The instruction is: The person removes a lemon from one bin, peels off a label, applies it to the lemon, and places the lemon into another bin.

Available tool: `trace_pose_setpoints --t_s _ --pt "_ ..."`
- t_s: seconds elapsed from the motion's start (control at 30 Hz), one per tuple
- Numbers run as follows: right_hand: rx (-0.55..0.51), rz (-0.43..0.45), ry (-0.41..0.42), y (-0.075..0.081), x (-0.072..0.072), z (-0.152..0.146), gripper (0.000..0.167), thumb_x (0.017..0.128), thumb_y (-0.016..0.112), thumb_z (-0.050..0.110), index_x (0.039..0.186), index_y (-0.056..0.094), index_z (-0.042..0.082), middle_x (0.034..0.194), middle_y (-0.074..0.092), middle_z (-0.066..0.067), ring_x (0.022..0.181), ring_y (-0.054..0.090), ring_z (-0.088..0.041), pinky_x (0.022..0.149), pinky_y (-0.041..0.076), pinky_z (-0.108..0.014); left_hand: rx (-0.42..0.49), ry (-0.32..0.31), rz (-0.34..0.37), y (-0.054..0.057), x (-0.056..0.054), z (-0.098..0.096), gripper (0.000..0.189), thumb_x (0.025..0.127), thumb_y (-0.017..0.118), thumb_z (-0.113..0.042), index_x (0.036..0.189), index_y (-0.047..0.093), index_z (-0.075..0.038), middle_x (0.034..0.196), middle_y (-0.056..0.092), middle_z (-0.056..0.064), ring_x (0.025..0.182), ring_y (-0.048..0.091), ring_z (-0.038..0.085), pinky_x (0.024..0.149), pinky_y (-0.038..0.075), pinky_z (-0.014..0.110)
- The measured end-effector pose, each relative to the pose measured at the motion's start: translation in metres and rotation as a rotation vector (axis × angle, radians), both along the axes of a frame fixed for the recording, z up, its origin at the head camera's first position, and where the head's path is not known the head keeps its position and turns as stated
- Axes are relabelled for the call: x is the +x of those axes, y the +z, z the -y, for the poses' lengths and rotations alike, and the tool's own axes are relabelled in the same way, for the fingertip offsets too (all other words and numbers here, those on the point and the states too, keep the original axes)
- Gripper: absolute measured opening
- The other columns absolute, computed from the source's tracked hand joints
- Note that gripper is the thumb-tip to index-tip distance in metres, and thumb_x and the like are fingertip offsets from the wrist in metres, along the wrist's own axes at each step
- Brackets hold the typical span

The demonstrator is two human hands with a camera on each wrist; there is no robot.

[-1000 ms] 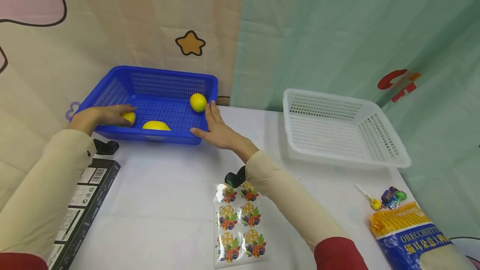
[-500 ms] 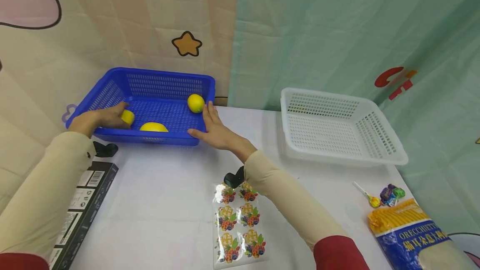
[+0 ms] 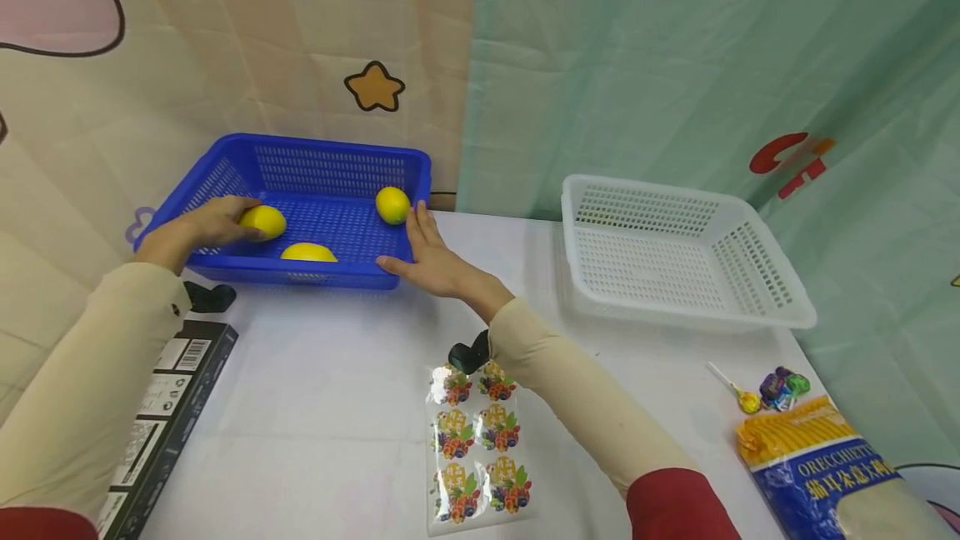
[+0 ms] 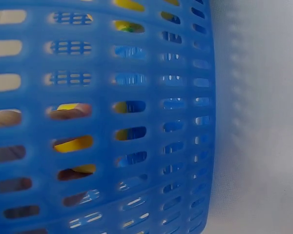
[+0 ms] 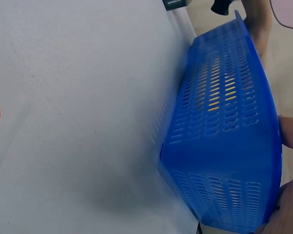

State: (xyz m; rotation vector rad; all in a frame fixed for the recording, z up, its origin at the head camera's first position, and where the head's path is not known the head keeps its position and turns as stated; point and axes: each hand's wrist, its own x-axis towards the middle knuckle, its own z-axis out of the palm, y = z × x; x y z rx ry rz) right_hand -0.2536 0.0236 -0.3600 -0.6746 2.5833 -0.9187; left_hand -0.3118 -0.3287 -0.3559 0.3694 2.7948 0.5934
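Observation:
Inside the blue plastic basket [image 3: 360,275], my left hand [image 3: 210,225] grips a lemon [image 3: 266,222] near the left end. Two more lemons lie in it, one against the right wall [image 3: 392,205] and one behind the front wall [image 3: 309,252], partly hidden by it. My right hand [image 3: 435,263] rests at the basket's front right corner, fingers straight along the right rim and thumb on the front rim. In the left wrist view, the slotted wall [image 4: 102,63] hides most of the hand and lemon. The right wrist view shows the basket's outside [image 5: 219,151] with the thumb [image 5: 292,132] at its rim.
To the right stands a white basket [image 3: 682,319]. A sheet of fruit stickers [image 3: 480,448] lies in front, a black box [image 3: 176,407] at left. A lollipop [image 3: 738,394], wrapped sweets [image 3: 783,388] and an orecchiette bag [image 3: 817,473] sit at right. A curtain hangs behind.
The lemon in my left hand has shifted a little up and right within the blue basket and shows more fully. My right hand has stayed on the basket's corner.

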Motion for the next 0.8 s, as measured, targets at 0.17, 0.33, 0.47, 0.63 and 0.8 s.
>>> trace_pose_setpoints --t_s 0.17,0.33,0.47,0.63,0.8 --pt "0.017 0.000 0.007 0.004 0.000 0.001 0.097 0.098 0.046 0.058 0.155 -0.014 0.008 0.158 -0.031 -0.003 0.143 -0.026 -0.013 0.120 -0.001 -0.041 0.053 -0.008 -0.090 0.016 0.006 -0.002 0.059 0.096 0.057 -0.001 0.141 0.027 0.022 0.131 0.039 0.046 0.117 0.040 0.056 0.104 0.028 0.068" --pt "0.049 -0.006 0.017 0.009 -0.005 -0.006 0.098 0.097 0.046 0.060 0.155 -0.014 0.010 0.159 -0.029 -0.002 0.146 -0.023 -0.017 0.120 -0.001 -0.041 0.128 -0.059 -0.186 0.035 0.010 -0.017 0.061 0.097 0.057 0.000 0.145 0.025 0.018 0.133 0.039 0.042 0.115 0.042 0.053 0.102 0.032 0.066" --pt "0.059 -0.009 0.044 0.009 -0.008 -0.015 0.095 0.097 0.045 0.061 0.156 -0.012 0.013 0.160 -0.026 -0.001 0.148 -0.018 -0.018 0.120 0.001 -0.040 0.201 -0.103 -0.233 0.047 0.017 -0.036 0.060 0.096 0.058 0.001 0.146 0.028 0.014 0.135 0.042 0.038 0.114 0.044 0.049 0.103 0.034 0.063" --pt "0.052 -0.008 0.069 0.004 -0.007 -0.028 0.091 0.097 0.044 0.062 0.157 -0.008 0.016 0.162 -0.020 0.002 0.149 -0.012 -0.014 0.120 0.004 -0.040 0.300 -0.155 -0.201 0.055 0.032 -0.065 0.060 0.096 0.058 0.002 0.148 0.030 0.009 0.140 0.042 0.032 0.118 0.046 0.044 0.107 0.035 0.059" --pt "-0.008 -0.031 0.033 0.003 -0.006 -0.043 0.089 0.096 0.049 0.059 0.158 -0.003 0.023 0.163 -0.010 0.008 0.150 -0.001 -0.013 0.120 0.009 -0.041 0.385 -0.233 -0.129 0.057 0.040 -0.098 0.060 0.097 0.059 0.001 0.150 0.032 0.004 0.144 0.041 0.027 0.124 0.047 0.041 0.108 0.036 0.056"
